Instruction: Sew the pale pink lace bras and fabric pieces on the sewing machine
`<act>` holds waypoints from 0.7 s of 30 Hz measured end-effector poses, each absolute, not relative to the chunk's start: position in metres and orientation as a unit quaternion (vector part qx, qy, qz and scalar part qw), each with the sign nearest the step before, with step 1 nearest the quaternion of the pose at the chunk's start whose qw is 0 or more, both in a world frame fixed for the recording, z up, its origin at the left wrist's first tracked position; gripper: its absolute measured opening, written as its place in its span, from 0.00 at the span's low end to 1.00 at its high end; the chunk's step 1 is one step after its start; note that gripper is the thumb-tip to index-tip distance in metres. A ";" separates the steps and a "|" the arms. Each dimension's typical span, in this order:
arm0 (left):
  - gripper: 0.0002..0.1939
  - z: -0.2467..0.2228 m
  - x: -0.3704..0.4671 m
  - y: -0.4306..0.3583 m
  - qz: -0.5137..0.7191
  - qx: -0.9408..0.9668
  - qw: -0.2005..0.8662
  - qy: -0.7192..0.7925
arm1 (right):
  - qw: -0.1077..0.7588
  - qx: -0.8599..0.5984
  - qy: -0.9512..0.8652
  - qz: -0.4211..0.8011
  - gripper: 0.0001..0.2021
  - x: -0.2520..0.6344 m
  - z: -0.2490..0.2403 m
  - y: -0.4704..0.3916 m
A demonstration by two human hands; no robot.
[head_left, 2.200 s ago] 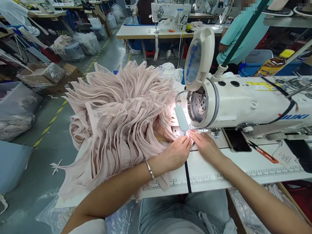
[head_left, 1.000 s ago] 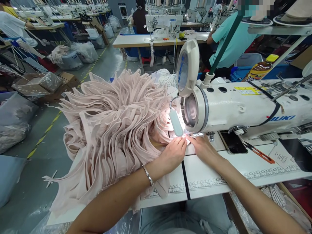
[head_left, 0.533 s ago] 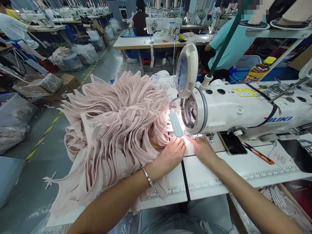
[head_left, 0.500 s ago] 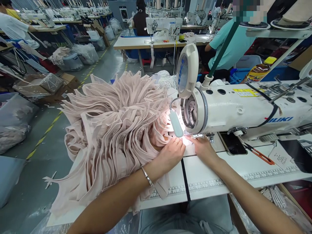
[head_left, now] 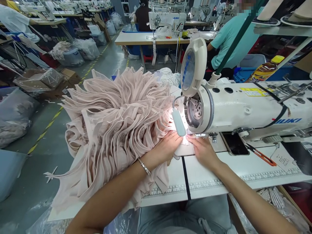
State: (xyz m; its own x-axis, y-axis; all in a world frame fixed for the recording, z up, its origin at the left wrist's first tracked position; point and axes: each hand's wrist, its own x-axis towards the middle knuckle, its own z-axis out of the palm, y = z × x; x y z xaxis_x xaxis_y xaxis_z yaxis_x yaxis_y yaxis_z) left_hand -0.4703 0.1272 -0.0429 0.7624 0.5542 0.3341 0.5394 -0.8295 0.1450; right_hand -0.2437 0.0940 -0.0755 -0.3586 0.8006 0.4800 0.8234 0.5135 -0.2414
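Note:
A white sewing machine point(head_left: 226, 107) stands before me, its round end cover swung up. Under its small lit lamp point(head_left: 178, 123), both hands are close to the needle area. My left hand point(head_left: 169, 146) lies with fingers stretched forward, pressing flat near the edge of the pile. My right hand point(head_left: 204, 151) has its fingertips closed together on a small pale pink fabric piece point(head_left: 185, 142) beside the presser foot. A large heap of pale pink garment pieces point(head_left: 117, 120) fills the table's left side. The lamp and glare hide the stitching point.
A phone point(head_left: 236, 144), orange-handled thread snips point(head_left: 263, 155) and a paper tag point(head_left: 282, 158) lie right of my right hand. A drink bottle point(head_left: 265, 70) stands behind the machine. A ruler strip point(head_left: 214, 183) runs along the table's front edge. A co-worker in teal point(head_left: 236, 42) sits beyond.
My left hand has shifted slightly left, its fingers now flatter and more extended. My right hand stays near the needle. The view has shifted a little, and the inner wheel has turned.

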 end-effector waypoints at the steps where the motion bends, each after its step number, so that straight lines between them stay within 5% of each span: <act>1: 0.11 -0.042 -0.470 0.127 0.185 0.938 0.018 0.291 | 0.276 -0.490 -0.826 -0.024 0.22 -0.244 -0.075 0.093; 9: 0.12 -0.039 -0.458 0.125 0.141 0.930 -0.025 0.338 | 0.288 -0.468 -0.835 -0.023 0.23 -0.244 -0.069 0.090; 21: 0.16 -0.026 -0.465 0.110 0.112 0.950 -0.006 0.292 | 0.270 -0.452 -0.844 -0.102 0.09 -0.245 -0.061 0.086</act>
